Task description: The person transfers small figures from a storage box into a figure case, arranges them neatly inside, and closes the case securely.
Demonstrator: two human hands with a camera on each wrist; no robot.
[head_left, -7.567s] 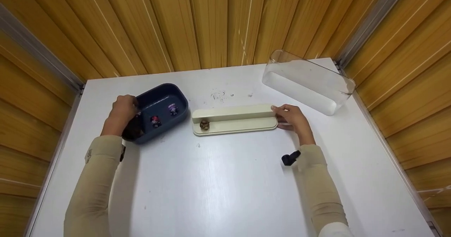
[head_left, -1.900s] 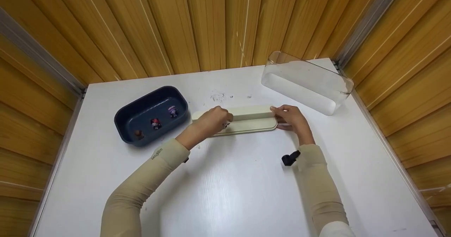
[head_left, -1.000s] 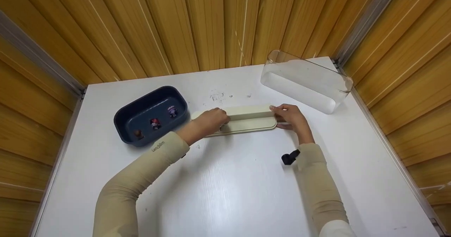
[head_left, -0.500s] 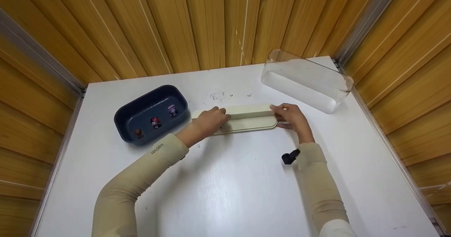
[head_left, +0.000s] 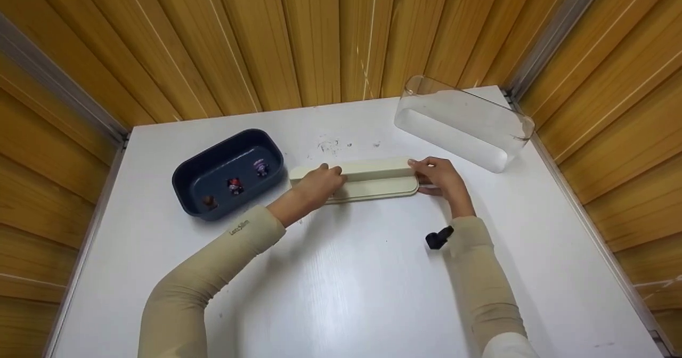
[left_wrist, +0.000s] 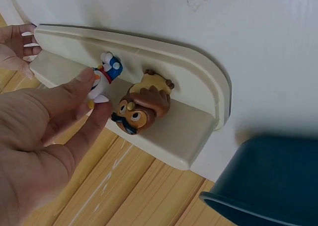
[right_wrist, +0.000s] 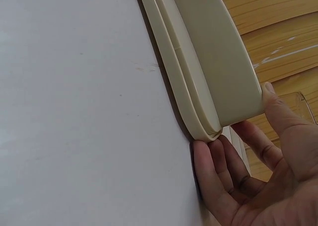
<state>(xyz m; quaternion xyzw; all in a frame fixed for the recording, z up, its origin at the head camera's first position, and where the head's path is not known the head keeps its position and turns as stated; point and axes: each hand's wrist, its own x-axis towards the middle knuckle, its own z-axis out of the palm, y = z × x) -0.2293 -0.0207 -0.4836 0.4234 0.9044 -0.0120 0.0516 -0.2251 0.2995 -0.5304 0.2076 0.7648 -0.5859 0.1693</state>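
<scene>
Cream base (head_left: 379,187) is showing against white bench (head_left: 319,294)
Small figure (left_wrist: 103,78) is wearing blue, white and red, owl figure (left_wrist: 149,99) brown and tan; tray (head_left: 226,170) is showing navy, plank wall (head_left: 314,38) yellow-brown

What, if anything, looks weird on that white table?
Mainly the dark smudges behind the cream stand: they look like dirt or scuffs on the white table. The clear box near the back right corner sits at a slant to the table's back edge. I see nothing spilled or broken.
</scene>
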